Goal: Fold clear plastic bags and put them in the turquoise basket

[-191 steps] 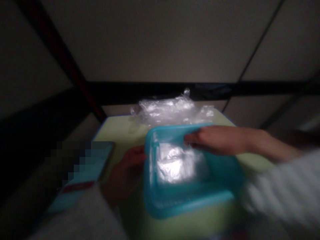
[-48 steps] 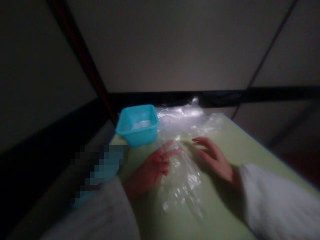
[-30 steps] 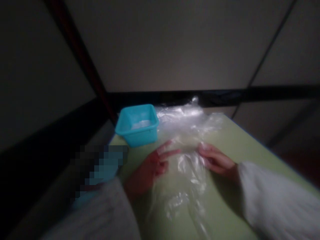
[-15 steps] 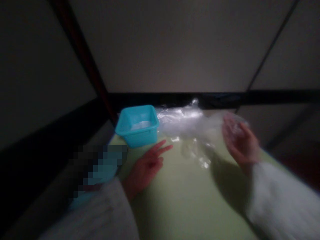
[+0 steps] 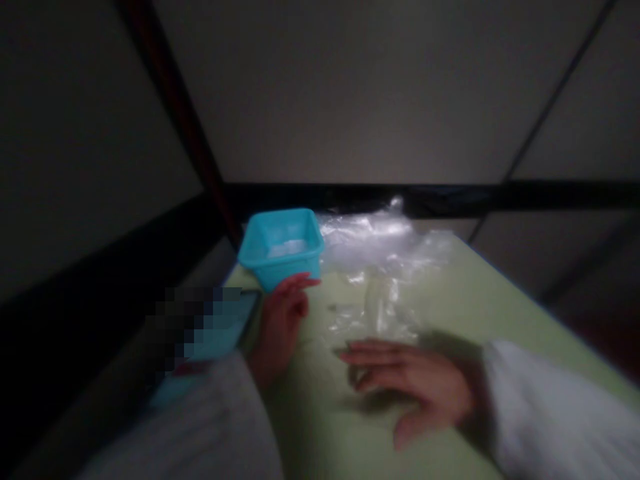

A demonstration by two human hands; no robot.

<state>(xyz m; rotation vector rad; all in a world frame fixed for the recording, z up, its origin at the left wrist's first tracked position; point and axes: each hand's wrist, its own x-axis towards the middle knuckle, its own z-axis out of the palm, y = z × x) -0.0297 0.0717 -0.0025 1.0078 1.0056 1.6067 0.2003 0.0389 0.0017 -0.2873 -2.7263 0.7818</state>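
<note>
My left hand (image 5: 283,320) is just in front of a turquoise plastic basket (image 5: 280,275), with its upper fingers stretched out and the others partly bent. Nothing shows in it; whether it touches the basket I cannot tell. Lower right, my right hand (image 5: 415,383) hovers over or rests on the pale green tabletop (image 5: 370,440), fingers spread and thumb apart, holding nothing visible. Just beyond its fingertips lies a thin clear plastic bag (image 5: 383,310), crumpled and shiny. Something whitish (image 5: 287,248) sits inside the basket.
More crumpled clear plastic (image 5: 370,233) covers the table's far end beside the basket. A flat, dark-edged panel (image 5: 225,327), partly pixelated, is at the left next to my sleeve. Pale walls (image 5: 350,100) rise behind and to the left. The light is dim.
My right hand has let go of the clear plastic and moved toward me and left, onto the near side of the bag. My left hand has shifted slightly left, closer to the basket.
</note>
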